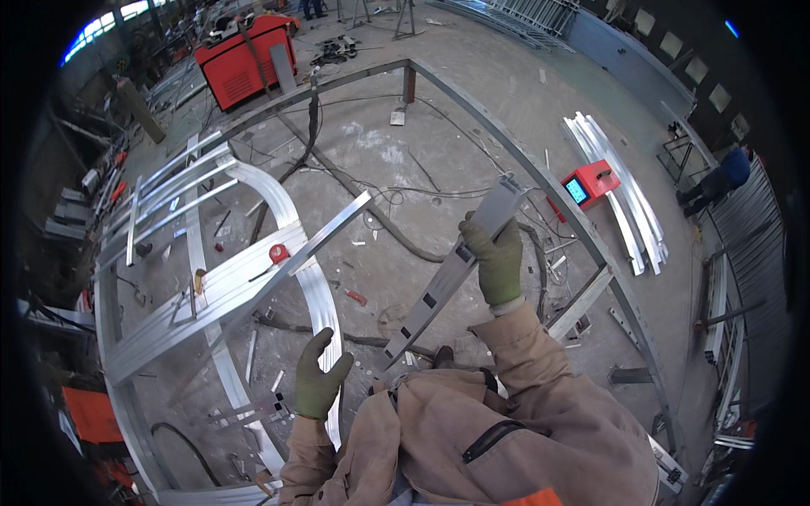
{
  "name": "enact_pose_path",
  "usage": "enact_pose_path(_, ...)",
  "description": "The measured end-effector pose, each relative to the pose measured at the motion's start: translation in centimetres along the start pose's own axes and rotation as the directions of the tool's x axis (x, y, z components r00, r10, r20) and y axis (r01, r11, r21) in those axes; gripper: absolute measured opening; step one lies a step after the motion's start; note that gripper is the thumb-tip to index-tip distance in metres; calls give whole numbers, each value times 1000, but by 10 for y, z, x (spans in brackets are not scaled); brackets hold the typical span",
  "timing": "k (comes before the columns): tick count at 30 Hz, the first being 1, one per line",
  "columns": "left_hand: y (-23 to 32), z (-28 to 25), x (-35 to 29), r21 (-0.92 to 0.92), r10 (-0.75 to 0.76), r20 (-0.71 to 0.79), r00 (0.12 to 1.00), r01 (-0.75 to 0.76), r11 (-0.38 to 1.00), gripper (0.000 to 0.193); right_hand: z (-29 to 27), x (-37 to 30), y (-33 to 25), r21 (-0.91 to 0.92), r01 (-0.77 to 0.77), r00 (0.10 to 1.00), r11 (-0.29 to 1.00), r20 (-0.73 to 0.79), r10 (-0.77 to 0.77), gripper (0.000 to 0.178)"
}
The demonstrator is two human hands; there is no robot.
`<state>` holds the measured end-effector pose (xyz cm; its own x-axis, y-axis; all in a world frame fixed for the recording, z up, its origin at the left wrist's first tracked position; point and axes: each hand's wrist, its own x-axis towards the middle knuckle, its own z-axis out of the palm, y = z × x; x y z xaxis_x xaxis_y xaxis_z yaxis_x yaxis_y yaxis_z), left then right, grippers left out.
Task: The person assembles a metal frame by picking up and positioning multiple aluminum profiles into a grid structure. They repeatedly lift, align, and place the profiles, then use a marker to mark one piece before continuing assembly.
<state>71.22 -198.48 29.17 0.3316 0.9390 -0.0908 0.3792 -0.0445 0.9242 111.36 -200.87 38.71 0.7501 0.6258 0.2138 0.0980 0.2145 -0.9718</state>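
Observation:
In my right hand (pixel 496 260), gloved in green, I grip a long grey metal profile (pixel 447 282) with square cutouts along its side. It slants from the upper right down toward my feet, above the floor. My left hand (pixel 320 375), in a matching glove, is empty with thumb and fingers apart. Close by it runs a curved silver metal strip (pixel 319 295), part of a metal framework on the left. A red tape measure (pixel 278 252) rests on the flat silver bars (pixel 228 278) of that framework, beside a slanting metal tube (pixel 333 232).
A large steel frame (pixel 498 131) surrounds me. Beyond its right side, a red device with a screen (pixel 591 185) sits by silver profiles (pixel 645 228). A red machine (pixel 246 63) stands at the back left. Cables (pixel 380 215) and scraps litter the floor. Another person (pixel 717 179) is far right.

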Motion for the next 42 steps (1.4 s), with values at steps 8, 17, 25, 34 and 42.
enact_pose_path(8, 70, 103, 30, -2, 2, 125, 992, -2, 1000, 70, -72, 47, -8, 113, -76, 996, 991, 50, 71, 51)
enact_pose_path(17, 101, 165, 42, 40, -15, 162, 987, 8, 999, 66, -119, 86, -1, 277, -111, 993, 954, 72, 95, 52)
enact_pose_path(25, 107, 172, 42, 87, -36, 137, 990, 24, 996, 67, -124, 102, 10, 381, -178, 982, 908, 134, 136, 51)
enact_pose_path(34, 120, 184, 46, 118, -59, 114, 992, 45, 992, 65, -126, 115, 12, 408, -198, 976, 891, 164, 142, 59)
enact_pose_path(42, 136, 202, 52, 111, -66, 140, 988, 51, 993, 64, -139, 127, 13, 346, -213, 970, 914, 186, 156, 68)
